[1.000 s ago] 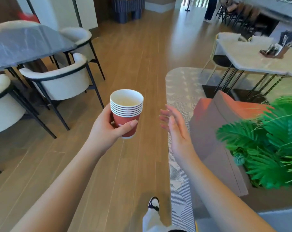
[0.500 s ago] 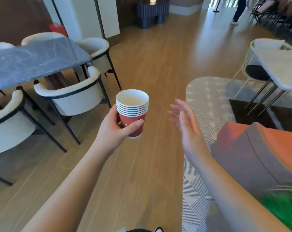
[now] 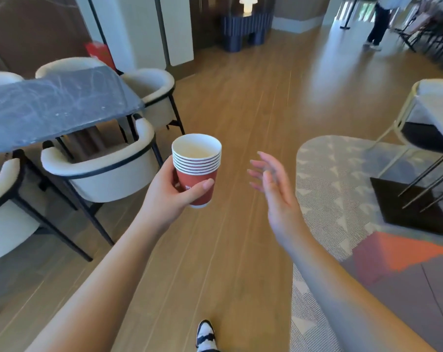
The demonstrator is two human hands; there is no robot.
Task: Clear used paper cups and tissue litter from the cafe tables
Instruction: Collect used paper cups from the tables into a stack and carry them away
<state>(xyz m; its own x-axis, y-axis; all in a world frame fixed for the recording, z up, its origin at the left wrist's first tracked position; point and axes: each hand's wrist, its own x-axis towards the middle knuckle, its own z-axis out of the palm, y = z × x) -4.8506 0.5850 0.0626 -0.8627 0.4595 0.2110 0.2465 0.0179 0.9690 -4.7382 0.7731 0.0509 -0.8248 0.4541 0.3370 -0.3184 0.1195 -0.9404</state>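
Several red paper cups, nested into one upright stack (image 3: pixel 196 168) with white rims, sit in the left hand (image 3: pixel 168 196), held in the air over the wooden floor (image 3: pixel 240 110). The left fingers wrap the lowest cup's far side and the thumb presses across its front. The right hand (image 3: pixel 276 196) hangs just beside the stack, apart from it, fingers (image 3: pixel 262 160) spread loosely and holding nothing. To the left stands a dark marble surface (image 3: pixel 52 107) ringed by cream chairs (image 3: pixel 101 174). A patterned rug (image 3: pixel 337 189) lies to the right.
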